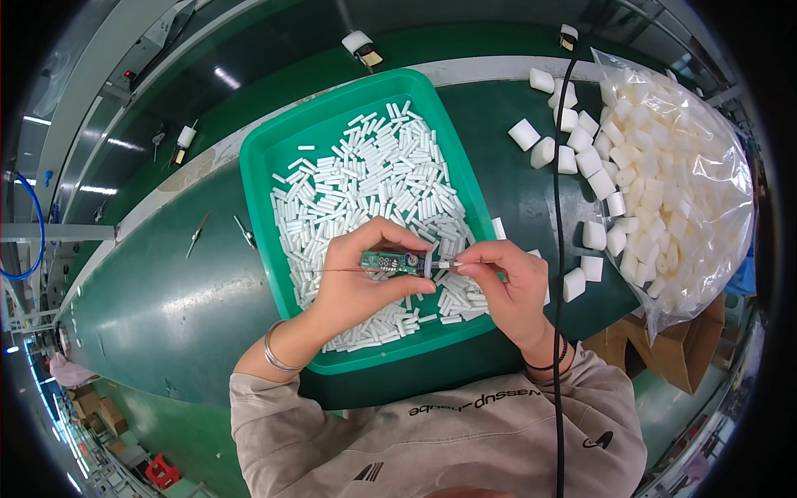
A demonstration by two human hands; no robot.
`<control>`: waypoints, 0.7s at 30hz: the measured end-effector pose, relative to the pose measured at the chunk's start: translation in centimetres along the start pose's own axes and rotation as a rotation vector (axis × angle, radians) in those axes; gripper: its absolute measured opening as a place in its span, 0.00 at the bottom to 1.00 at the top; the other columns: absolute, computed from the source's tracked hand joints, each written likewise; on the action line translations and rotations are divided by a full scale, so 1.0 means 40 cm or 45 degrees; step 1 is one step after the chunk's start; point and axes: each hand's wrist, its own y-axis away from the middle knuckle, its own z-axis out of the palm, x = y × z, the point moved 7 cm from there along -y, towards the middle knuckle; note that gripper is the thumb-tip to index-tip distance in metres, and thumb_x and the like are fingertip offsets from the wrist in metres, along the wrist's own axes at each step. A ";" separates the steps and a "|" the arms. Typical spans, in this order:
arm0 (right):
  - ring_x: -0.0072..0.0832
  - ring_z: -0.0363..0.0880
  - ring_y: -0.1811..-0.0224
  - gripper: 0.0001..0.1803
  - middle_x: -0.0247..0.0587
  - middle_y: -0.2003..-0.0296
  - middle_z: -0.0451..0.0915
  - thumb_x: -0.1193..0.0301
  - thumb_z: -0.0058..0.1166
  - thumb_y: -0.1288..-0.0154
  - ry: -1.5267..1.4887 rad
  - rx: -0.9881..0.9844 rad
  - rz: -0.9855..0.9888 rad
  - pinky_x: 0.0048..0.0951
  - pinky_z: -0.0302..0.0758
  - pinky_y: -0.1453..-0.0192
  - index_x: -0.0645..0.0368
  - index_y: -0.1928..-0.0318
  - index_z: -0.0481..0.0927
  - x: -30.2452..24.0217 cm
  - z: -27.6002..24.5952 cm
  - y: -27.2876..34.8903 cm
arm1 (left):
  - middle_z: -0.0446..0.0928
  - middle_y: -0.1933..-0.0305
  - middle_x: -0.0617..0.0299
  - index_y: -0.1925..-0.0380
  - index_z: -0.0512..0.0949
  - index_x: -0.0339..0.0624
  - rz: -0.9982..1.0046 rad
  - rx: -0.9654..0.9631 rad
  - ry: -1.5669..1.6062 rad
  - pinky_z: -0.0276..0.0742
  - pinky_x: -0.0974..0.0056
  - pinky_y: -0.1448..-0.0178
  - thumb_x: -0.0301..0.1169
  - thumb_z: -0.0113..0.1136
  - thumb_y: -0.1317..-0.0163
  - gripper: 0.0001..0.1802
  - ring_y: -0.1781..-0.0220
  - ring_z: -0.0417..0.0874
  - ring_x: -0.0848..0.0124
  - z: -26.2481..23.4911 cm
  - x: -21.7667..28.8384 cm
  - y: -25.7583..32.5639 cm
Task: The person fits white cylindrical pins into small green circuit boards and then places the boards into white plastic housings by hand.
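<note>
My left hand is closed around a small electronic assembly with a green circuit board and a round grey end. A thin reddish wire runs from the board toward the left. My right hand pinches a thin white piece at the assembly's right end; whether it is a separate tube or part of the assembly, I cannot tell. Both hands are above a green tray that holds a heap of short white tubes.
A clear plastic bag of white foam-like cylinders lies open at the right, with loose cylinders beside it. A black cable hangs in front. Small assemblies sit beyond the tray. A cardboard box stands at lower right.
</note>
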 end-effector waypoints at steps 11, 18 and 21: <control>0.29 0.77 0.77 0.11 0.38 0.75 0.78 0.76 0.59 0.53 0.388 -0.118 -0.626 0.22 0.73 0.73 0.62 0.66 0.78 -0.061 0.014 0.003 | 0.76 0.70 0.64 0.70 0.74 0.38 -0.089 -0.048 0.010 0.74 0.71 0.59 0.25 0.72 0.64 0.19 0.66 0.77 0.77 0.000 -0.023 0.006; 0.33 0.76 0.66 0.19 0.39 0.69 0.78 0.67 0.58 0.53 0.711 -0.173 -0.960 0.28 0.74 0.66 0.60 0.58 0.76 -0.095 0.011 -0.032 | 0.75 0.67 0.61 0.67 0.71 0.38 -0.305 0.088 0.554 0.75 0.70 0.57 0.19 0.66 0.57 0.16 0.62 0.76 0.75 -0.005 -0.066 0.008; 0.38 0.70 0.59 0.25 0.44 0.56 0.74 0.61 0.51 0.44 1.013 0.025 -0.535 0.33 0.68 0.56 0.61 0.47 0.69 -0.057 -0.067 -0.119 | 0.76 0.63 0.57 0.67 0.70 0.40 -0.376 0.234 0.652 0.72 0.70 0.59 0.22 0.63 0.57 0.16 0.65 0.75 0.74 -0.029 -0.076 0.010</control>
